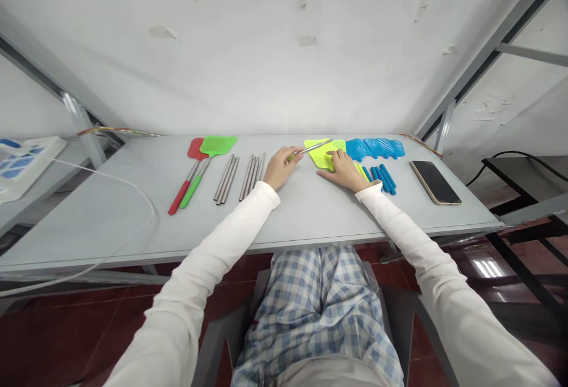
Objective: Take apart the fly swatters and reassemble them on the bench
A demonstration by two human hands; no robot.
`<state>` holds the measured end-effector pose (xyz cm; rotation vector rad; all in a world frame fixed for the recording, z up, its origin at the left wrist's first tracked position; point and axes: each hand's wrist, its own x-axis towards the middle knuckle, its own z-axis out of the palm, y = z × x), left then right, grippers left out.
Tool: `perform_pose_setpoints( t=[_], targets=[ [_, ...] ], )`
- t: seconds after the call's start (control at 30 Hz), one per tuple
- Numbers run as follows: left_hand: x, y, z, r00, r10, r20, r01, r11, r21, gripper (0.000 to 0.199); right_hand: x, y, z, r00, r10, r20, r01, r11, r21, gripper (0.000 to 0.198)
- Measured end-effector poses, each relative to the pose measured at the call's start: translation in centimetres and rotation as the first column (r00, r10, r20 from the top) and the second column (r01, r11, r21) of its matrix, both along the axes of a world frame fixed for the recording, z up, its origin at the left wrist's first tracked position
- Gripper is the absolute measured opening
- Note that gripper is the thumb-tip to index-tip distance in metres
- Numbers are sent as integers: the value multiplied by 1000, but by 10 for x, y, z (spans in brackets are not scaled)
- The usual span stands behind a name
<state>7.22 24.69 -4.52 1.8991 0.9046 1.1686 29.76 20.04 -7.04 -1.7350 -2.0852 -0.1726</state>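
Note:
My left hand is closed around a slim metal rod. A bit of yellow-green shows at the rod's near end, by my fingers. The rod's far end crosses over yellow-green mesh fly swatter heads. My right hand rests on these heads, fingers spread and thumb out to the left. Partly under that hand lie yellow-green handles. Next to them are several blue handles, with blue fly swatter heads behind.
A red fly swatter and a green fly swatter lie on the left of the grey table. Two groups of metal rods lie beside them. A phone sits at right. A white cable crosses the table's left end.

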Motion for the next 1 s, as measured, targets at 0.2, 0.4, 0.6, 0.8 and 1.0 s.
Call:
perform_pose_setpoints(
  t=[0.2, 0.4, 0.6, 0.8, 1.0],
  targets=[
    [2, 4, -12, 972, 47, -229, -3, 982, 188, 23, -3, -6, 4, 1000, -6, 26, 6, 1000, 1, 60],
    [0, 1, -8, 963, 146, -226, -71, 949, 308, 22, -1, -12, 18, 999, -29, -32, 30, 999, 38, 42],
    [-4, -1, -8, 927, 135, -351, 43, 890, 455, 27, 17, -13, 39, 914, -192, -357, 295, 919, 260, 32],
    [-4, -1, -10, 889, 215, -404, 77, 800, 595, 32, 27, -6, 34, 348, -15, -937, 285, 954, 90, 36],
    [-4, 0, -12, 871, 322, -370, -1, 756, 654, 34, 19, -5, 31, -235, -2, -972, -124, 992, 28, 26]
  ],
)
